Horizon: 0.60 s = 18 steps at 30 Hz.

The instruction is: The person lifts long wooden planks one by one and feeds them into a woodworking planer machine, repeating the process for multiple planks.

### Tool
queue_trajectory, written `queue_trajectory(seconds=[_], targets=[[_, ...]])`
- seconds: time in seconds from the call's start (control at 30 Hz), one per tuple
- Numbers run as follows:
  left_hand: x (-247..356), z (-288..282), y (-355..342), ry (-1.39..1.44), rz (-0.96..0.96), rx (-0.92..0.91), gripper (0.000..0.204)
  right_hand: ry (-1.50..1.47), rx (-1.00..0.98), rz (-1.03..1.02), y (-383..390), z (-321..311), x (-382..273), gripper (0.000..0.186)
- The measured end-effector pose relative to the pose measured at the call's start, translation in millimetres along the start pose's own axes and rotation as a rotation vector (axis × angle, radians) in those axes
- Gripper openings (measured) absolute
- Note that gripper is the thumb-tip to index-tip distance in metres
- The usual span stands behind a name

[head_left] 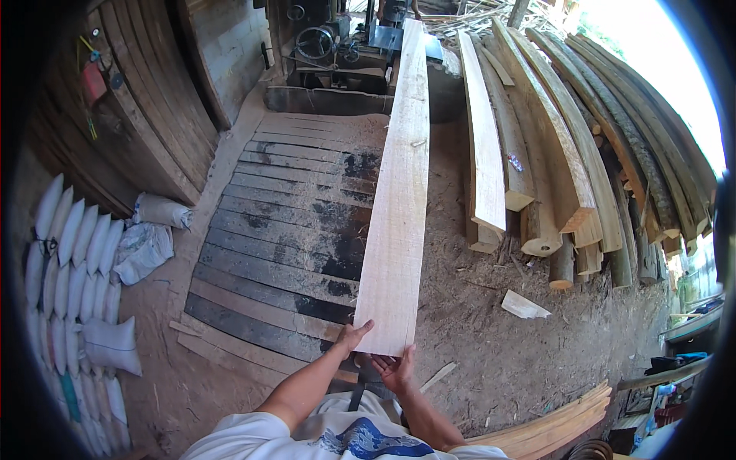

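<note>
A long pale sawn wooden plank (395, 230) stretches from my waist to the machine at the far end. My left hand (351, 338) grips its near left corner, thumb on the top face and fingers out of sight below. At the near right corner, my right hand (396, 370) is turned palm up. Its fingers reach under the end of the plank and its thumb lies along the right edge. A small wood chip (418, 143) sits on the plank's upper face.
The machine with a handwheel (315, 44) stands beyond a slatted wooden floor (268, 230) strewn with sawdust. Timber beams (556, 130) are stacked on the right. White sacks (77, 261) pile up on the left. An offcut (525, 304) lies on the dirt, and boards (556, 422) lie near right.
</note>
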<state>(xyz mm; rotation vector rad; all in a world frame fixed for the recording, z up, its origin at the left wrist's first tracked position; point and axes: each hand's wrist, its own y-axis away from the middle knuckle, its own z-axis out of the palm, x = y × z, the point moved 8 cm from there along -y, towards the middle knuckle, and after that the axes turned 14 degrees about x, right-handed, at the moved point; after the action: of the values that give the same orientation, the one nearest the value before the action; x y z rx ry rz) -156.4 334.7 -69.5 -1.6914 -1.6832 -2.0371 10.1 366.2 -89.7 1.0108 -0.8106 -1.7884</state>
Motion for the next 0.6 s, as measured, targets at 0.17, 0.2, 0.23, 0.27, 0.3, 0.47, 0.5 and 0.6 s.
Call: queue_trajectory(seconds=[0.17, 0.2, 0.23, 0.27, 0.3, 0.47, 0.5, 0.6], targets=[[-151, -43, 34, 0.13, -0.076, -0.125, 0.084, 0.214, -0.182, -0.006, 90, -67, 108, 0.081], [-164, -58, 62, 0.129, -0.077, -0.137, 0.084, 0.378, -0.307, -0.047, 115, -82, 121, 0.075], [-164, -55, 118, 0.231, -0.189, -0.37, 0.085, 0.383, -0.3, -0.066, 125, -103, 117, 0.075], [-165, -55, 165, 0.338, -0.3, -0.585, 0.087, 0.499, -0.316, 0.128, 127, -125, 134, 0.063], [-203, -61, 182, 0.398, -0.353, -0.594, 0.088, 0.608, -0.332, 0.337, 129, -142, 162, 0.052], [-336, -74, 313, 0.491, -0.36, -0.562, 0.089, 0.226, -0.489, 0.113, 164, -40, 204, 0.051], [-345, -67, 335, 0.505, -0.364, -0.606, 0.091, 0.067, -0.689, 0.191, 150, -62, 216, 0.05], [-371, -85, 375, 0.594, -0.358, -0.656, 0.095, -0.146, -0.985, 0.393, 165, -97, 258, 0.06]])
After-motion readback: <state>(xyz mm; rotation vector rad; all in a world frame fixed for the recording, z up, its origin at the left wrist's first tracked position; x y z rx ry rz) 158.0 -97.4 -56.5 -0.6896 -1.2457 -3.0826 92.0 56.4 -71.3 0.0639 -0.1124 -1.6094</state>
